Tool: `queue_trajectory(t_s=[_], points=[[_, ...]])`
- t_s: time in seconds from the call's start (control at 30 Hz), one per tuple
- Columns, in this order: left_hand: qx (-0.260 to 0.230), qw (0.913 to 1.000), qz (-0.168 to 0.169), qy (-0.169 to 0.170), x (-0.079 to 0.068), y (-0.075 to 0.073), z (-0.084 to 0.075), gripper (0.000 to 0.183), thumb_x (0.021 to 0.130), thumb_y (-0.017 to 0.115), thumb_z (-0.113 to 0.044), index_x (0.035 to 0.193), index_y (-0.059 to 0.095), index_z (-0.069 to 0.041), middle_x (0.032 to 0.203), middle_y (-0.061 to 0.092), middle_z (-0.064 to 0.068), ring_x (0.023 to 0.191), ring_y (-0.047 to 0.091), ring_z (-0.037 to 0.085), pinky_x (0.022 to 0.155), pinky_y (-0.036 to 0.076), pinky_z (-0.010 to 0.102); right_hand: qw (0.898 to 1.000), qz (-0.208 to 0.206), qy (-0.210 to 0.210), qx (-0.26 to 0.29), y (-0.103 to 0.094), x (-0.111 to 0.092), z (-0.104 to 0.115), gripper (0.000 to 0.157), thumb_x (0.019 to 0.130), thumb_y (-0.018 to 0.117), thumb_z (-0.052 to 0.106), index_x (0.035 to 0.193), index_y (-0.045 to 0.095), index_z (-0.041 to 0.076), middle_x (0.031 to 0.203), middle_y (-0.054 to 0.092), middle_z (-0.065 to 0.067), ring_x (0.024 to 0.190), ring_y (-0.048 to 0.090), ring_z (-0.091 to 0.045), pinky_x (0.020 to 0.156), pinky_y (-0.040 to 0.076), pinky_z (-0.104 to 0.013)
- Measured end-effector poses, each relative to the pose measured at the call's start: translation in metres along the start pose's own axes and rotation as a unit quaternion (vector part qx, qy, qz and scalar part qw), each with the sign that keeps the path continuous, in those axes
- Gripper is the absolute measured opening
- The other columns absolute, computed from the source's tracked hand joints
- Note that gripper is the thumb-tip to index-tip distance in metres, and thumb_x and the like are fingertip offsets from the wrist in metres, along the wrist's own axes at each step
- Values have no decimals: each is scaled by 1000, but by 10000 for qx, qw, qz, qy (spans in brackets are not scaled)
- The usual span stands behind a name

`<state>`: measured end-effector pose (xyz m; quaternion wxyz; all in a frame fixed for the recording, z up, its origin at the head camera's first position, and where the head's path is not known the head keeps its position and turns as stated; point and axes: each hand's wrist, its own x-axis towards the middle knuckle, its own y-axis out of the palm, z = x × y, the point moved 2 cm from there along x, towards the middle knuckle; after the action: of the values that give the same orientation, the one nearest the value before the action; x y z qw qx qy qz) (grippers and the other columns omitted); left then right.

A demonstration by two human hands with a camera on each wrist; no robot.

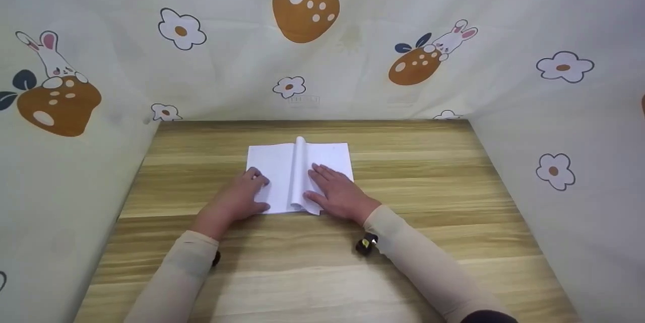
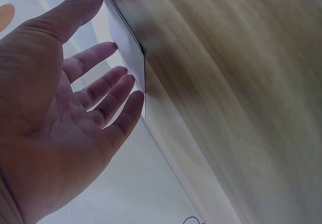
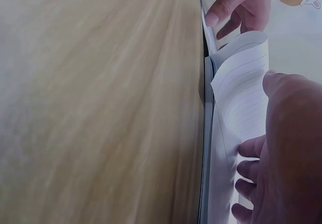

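Note:
An open notebook (image 1: pixel 272 162) lies on the wooden table, with white pages on both sides. Near its middle a page (image 1: pixel 299 174) stands curled up into a roll; faint ruled lines show on this curled page (image 3: pixel 246 83) in the right wrist view. My left hand (image 1: pixel 239 197) rests at the left page's outer edge, fingers loosely bent and spread. In the left wrist view the fingertips of the left hand (image 2: pixel 65 98) touch the paper. My right hand (image 1: pixel 342 194) lies on the right page, fingers extended, its thumb against the curled page.
The wooden table (image 1: pixel 322 272) extends around the notebook. A pale curtain (image 1: pixel 227 76) printed with rabbits and flowers encloses the back and sides. A small dark device (image 1: pixel 366 245) is by the right wrist.

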<state>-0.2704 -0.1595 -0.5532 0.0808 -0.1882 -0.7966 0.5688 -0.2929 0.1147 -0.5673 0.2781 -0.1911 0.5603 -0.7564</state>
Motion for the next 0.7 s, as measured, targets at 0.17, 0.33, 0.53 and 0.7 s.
queue_trajectory(t_s=[0.17, 0.33, 0.53, 0.7], points=[[-127, 9994, -125, 292, 1, -3, -10, 60, 86, 81, -33, 135, 60, -6, 132, 54, 15, 120, 54, 33, 105, 45, 50, 10000, -4, 19, 79, -1, 1, 1, 80, 103, 26, 67, 160, 29, 12, 168, 22, -5, 154, 17, -23, 124, 19, -43], [-638, 9961, -249, 558, 5, -6, -26, 76, 80, 84, -39, 145, 51, -15, 140, 51, 4, 128, 50, 24, 110, 43, 47, 9999, -83, -44, 133, -1, 2, 0, 80, 103, 25, 67, 160, 31, 11, 167, 24, -7, 154, 19, -25, 123, 21, -46], [-154, 9924, -665, 1027, 12, -3, -47, 86, 77, 85, -46, 150, 46, -23, 151, 44, 1, 136, 44, 22, 114, 38, 45, 9998, -129, -105, 105, -1, 2, -1, 80, 103, 25, 67, 159, 32, 11, 166, 25, -8, 153, 20, -26, 122, 22, -47], [193, 9880, -841, 1284, 16, 1, -56, 76, 84, 79, -51, 147, 51, -20, 151, 47, 0, 138, 43, 22, 115, 36, 44, 9994, -253, -219, 46, 1, 2, -1, 77, 104, 27, 64, 158, 34, 9, 166, 27, -9, 153, 22, -26, 122, 23, -46]])
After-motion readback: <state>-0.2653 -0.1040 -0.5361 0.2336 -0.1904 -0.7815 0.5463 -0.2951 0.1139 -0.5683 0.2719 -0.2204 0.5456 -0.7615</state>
